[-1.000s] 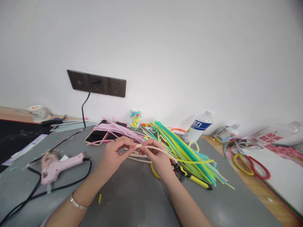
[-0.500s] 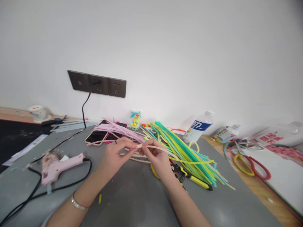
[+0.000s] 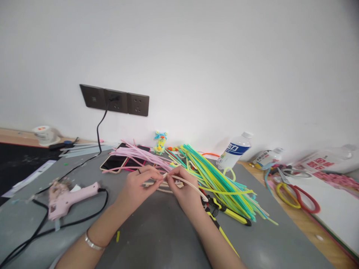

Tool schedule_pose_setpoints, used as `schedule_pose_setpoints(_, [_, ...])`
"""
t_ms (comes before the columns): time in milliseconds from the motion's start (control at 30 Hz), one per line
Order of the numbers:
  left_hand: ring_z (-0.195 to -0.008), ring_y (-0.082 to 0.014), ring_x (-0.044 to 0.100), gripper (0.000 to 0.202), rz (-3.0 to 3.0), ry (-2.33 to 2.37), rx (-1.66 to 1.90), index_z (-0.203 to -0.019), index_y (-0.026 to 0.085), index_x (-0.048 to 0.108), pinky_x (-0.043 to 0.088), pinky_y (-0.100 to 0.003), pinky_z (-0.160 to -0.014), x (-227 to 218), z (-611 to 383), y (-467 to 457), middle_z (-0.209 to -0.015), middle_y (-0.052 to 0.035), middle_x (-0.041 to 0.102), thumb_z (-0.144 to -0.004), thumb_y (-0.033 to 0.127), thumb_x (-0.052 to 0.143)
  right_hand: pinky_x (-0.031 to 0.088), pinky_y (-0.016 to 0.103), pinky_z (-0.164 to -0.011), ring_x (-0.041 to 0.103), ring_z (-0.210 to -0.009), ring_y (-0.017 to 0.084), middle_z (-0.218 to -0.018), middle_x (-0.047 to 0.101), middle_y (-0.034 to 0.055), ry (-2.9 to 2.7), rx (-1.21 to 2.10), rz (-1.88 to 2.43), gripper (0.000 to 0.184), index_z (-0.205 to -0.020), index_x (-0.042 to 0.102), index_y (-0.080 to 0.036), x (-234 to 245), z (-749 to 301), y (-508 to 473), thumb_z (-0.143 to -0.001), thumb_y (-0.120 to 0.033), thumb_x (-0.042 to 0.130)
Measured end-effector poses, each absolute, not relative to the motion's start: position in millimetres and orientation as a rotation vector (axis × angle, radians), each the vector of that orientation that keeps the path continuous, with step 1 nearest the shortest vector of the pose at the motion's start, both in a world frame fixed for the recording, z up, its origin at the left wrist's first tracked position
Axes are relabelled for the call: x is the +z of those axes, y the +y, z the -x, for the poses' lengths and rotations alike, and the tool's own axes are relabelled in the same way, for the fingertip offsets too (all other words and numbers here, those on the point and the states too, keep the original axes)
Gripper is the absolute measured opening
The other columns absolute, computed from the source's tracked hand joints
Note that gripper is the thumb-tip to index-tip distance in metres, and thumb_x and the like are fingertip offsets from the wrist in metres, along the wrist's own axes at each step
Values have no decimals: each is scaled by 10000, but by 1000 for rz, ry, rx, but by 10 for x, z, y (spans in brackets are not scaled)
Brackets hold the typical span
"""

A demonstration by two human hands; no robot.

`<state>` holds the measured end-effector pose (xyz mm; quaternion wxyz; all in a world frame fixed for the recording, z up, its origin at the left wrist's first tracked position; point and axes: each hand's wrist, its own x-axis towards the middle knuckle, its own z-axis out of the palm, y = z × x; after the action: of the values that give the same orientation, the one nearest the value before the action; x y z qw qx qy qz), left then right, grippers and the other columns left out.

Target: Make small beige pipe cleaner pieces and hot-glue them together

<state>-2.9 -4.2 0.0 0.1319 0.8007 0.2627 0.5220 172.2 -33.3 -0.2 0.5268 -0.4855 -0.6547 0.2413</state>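
Between my hands is a cream pipe cleaner (image 3: pixel 193 186), its worked end pinched at the fingertips and its free length curving off to the right. My left hand (image 3: pixel 141 183) closes thumb and forefinger on that end. Close beside it, my right hand (image 3: pixel 182 186) grips the same pipe cleaner, fingers pressed together. More cream strands lie on the table behind the fingers, partly hidden. Pink pipe cleaners (image 3: pixel 137 154) are heaped behind my left hand. A bundle of green and yellow pipe cleaners (image 3: pixel 221 183) spreads right of my right hand, with yellow-handled pliers (image 3: pixel 231 215) beside it.
A pink glue gun (image 3: pixel 71 200) with a black cord lies left on the grey table. Phones (image 3: pixel 113 163) rest under the pink strands. A small blue-yellow figure (image 3: pixel 160 142) stands at the wall. At right are a bottle (image 3: pixel 235 149) and red-and-yellow-handled scissors (image 3: pixel 305 200).
The pipe cleaner's free length has swung down and nearer to me, over my right hand. Both hands keep their pinch, with fingers slightly shifted. More of the pliers' lower handle shows.
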Motion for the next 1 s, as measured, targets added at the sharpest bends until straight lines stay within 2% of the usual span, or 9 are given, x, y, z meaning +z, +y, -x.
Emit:
schedule_pose_setpoints(133, [-748, -151, 692, 112, -2263, 924, 1328, -854, 177, 664, 524, -229, -693, 13, 55, -13, -807, -36, 725, -860, 100, 582, 457, 241, -575, 611, -588, 146, -668, 645, -7, -1613, 508, 1168, 58, -792, 606, -202, -28, -1770, -305, -847, -184, 598])
schedule_pose_setpoints(233, [-648, -142, 641, 123, -2213, 1047, 988, -847, 170, 687, 468, -226, -616, 46, 73, 4, -784, -27, 720, -861, 142, 568, 476, 248, -571, 635, -608, 157, -708, 667, 10, -1572, 593, 1114, 58, -841, 619, -206, -50, -1818, -274, -886, -204, 583])
schedule_pose_setpoints(333, [-621, -140, 603, 128, -2187, 942, 595, -792, 172, 727, 416, -219, -592, 71, 68, -22, -728, -13, 701, -844, 177, 610, 484, 262, -590, 636, -642, 163, -738, 671, 25, -1648, 584, 1022, 93, -843, 640, -207, -30, -1850, -257, -909, -197, 576])
schedule_pose_setpoints(433, [-675, -150, 611, 97, -2147, 833, 393, -783, 177, 761, 403, -217, -603, 76, 53, -58, -815, -29, 706, -795, 168, 665, 487, 286, -655, 627, -705, 173, -769, 671, 33, -1779, 458, 915, 131, -816, 648, -211, 12, -1855, -253, -918, -167, 578])
schedule_pose_setpoints(500, [-708, -156, 616, 109, -2120, 833, 378, -799, 177, 767, 408, -219, -614, 73, 57, -55, -891, -43, 699, -795, 171, 658, 492, 295, -676, 623, -724, 176, -775, 668, 33, -1818, 408, 862, 144, -818, 645, -215, 28, -1850, -249, -929, -157, 574])
schedule_pose_setpoints(567, [-729, -163, 612, 148, -2099, 875, 445, -832, 176, 758, 417, -226, -637, 66, 79, -24, -884, -46, 684, -829, 186, 610, 495, 295, -683, 622, -734, 175, -786, 662, 35, -1838, 394, 846, 148, -830, 646, -217, 32, -1846, -244, -937, -146, 571])
schedule_pose_setpoints(733, [-601, -136, 514, 274, -1795, 943, 677, -813, 160, 665, 384, -222, -547, 48, 154, 62, -683, 3, 562, -916, 361, 509, 498, 299, -699, 622, -762, 179, -826, 647, 43, -1882, 444, 853, 125, -848, 661, -222, 22, -1841, -241, -936, -161, 597])
schedule_pose_setpoints(833, [-538, -111, 457, 304, -1650, 891, 652, -770, 158, 615, 349, -215, -524, 53, 163, 55, -601, 40, 487, -896, 428, 558, 491, 299, -696, 616, -764, 180, -831, 642, 44, -1897, 479, 873, 138, -837, 670, -221, 19, -1833, -248, -940, -171, 593])
schedule_pose_setpoints(1000, [-520, -99, 431, 288, -1583, 862, 634, -743, 162, 584, 328, -219, -533, 78, 148, 20, -571, 52, 478, -851, 425, 631, 478, 302, -700, 610, -782, 183, -839, 631, 45, -1898, 536, 879, 136, -838, 667, -215, 43, -1819, -269, -932, -157, 588])
